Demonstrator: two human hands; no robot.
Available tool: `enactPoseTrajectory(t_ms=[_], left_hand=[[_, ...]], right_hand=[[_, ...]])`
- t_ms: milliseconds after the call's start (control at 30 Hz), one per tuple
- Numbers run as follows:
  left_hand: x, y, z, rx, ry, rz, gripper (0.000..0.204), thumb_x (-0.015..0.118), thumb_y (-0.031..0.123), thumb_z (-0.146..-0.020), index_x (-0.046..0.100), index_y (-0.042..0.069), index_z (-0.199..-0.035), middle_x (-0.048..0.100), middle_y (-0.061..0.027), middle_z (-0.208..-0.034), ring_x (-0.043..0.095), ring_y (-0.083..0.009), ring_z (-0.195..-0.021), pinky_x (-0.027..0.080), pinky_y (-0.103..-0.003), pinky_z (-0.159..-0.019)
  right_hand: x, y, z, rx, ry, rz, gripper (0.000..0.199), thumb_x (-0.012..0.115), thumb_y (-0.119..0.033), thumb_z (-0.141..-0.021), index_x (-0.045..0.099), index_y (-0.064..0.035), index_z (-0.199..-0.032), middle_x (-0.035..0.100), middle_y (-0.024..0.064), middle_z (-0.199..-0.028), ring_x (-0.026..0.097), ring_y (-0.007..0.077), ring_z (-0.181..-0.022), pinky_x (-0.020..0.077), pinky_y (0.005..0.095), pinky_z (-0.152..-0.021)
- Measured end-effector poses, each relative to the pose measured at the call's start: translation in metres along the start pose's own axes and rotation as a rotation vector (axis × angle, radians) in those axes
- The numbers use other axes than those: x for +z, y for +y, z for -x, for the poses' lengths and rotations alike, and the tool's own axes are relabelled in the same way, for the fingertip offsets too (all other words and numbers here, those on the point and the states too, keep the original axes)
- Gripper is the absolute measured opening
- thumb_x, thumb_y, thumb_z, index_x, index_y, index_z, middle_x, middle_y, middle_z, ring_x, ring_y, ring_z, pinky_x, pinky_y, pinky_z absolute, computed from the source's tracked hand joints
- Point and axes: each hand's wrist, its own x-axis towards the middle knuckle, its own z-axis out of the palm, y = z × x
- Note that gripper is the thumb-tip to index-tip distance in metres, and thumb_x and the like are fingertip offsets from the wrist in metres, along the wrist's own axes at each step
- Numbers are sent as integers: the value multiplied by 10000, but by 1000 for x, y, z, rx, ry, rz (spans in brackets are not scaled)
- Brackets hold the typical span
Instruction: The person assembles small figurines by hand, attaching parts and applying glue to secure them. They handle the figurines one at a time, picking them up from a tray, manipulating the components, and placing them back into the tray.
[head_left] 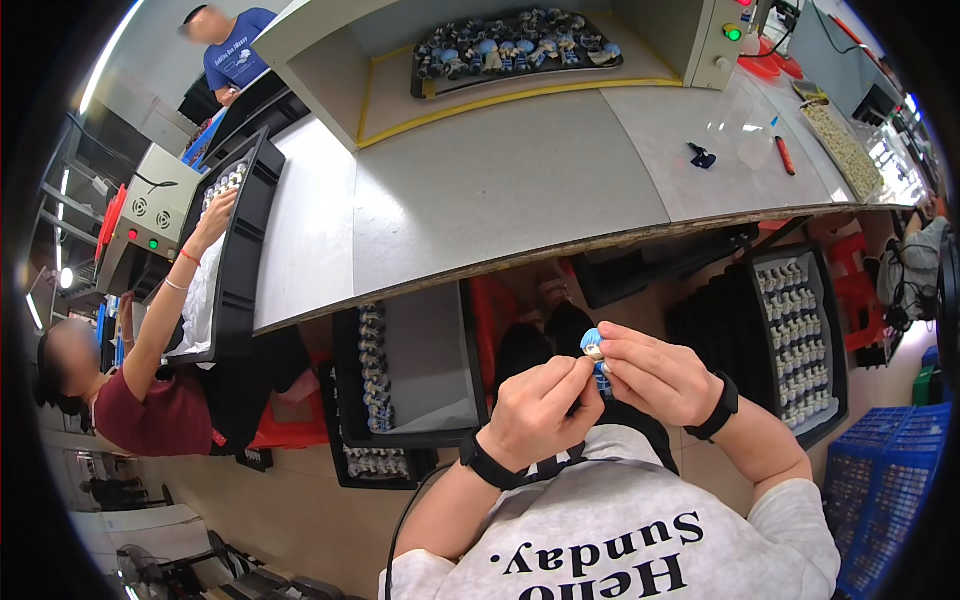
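Observation:
A small figurine [592, 343] with a light blue head and a blue body is held up in front of my chest, between both hands. My right hand [660, 375] pinches it by the head from the right. My left hand [543, 412] has thumb and fingers pressed together at its body from the left. The lower part of the figurine is mostly hidden behind my fingers. Each wrist wears a black band.
Ahead stands a grey worktable [480, 180]. A box-shaped machine holds a black tray [430, 88] of similar figurines. A screwdriver-like red tool [785, 156] lies at the right. Black crates [345, 400] flank me. At the left, a co-worker [150, 400] reaches into a long tray [255, 215].

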Motion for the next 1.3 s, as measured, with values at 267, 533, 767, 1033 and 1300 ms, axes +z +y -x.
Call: enactPoseTrajectory(t_ms=[267,533,767,1033,1300], left_hand=[[-4,-3,1,13,-32,26,199,667,-56,-651,655,-19,-846,626,-93,-701,592,-190,-517,472,-266,-458],[-4,-4,3,15,-12,32,179,661,-68,-664,661,-27,-839,634,-97,-706,600,-184,-525,477,-263,-467],[2,4,9,-292,72,295,133,643,-95,-730,666,-62,-856,645,-88,-747,613,-128,-604,494,-228,-532],[2,-1,12,-1005,19,1135,39,610,-9,-880,629,-21,-848,630,-95,-995,628,-136,-833,553,-260,-721],[-7,-14,9,-1321,-186,1404,130,616,53,-893,546,80,-786,636,-41,-877,646,-125,-806,589,-338,-713]], right_hand=[[1,0,1,-23,-12,5,226,699,16,-764,602,113,-943,629,212,-1050,648,368,-1017,597,354,-759],[0,1,-1,-53,-31,4,199,692,0,-769,607,106,-914,629,222,-1051,648,377,-1016,598,357,-756],[-7,5,-6,-114,-71,27,179,658,1,-786,616,114,-917,632,233,-1036,654,380,-1002,595,348,-763],[-14,10,-7,-191,-134,14,224,636,7,-733,634,112,-931,629,224,-1046,655,370,-1006,587,330,-765],[-12,10,-2,-170,-134,-12,222,629,7,-735,639,102,-935,631,204,-1048,657,359,-1010,587,322,-742]])
